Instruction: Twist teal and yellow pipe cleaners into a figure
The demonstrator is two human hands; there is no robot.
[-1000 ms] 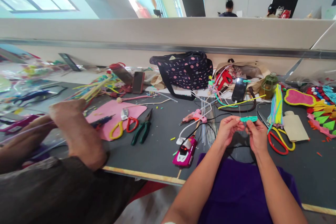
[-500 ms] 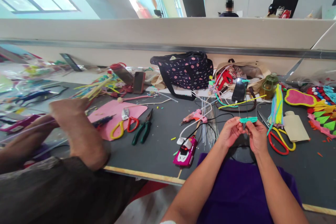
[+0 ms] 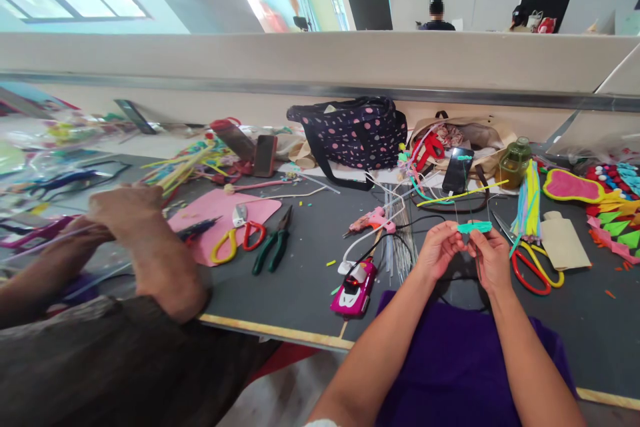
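Note:
My left hand and my right hand meet over the table's front edge. Between them is a short bundle of turquoise pipe cleaner, pinched at its left end by my left fingers. My right thumb and fingers press on its right half. Thin wires seem to stand up behind the bundle; which ones join it I cannot make out. Just beyond lie a yellow pipe cleaner and a black phone. Scissors with red and yellow handles rest right of my right hand.
To the left, a co-worker's arm reaches over the table. A pink glue gun, a magenta car-shaped power socket, green-handled pliers and a second pair of scissors lie between us. A dark patterned bag stands behind.
The turquoise bundle has tilted slightly, and my right thumb and fingers have shifted a little on it. The co-worker's raised hand at the left has moved slightly left.

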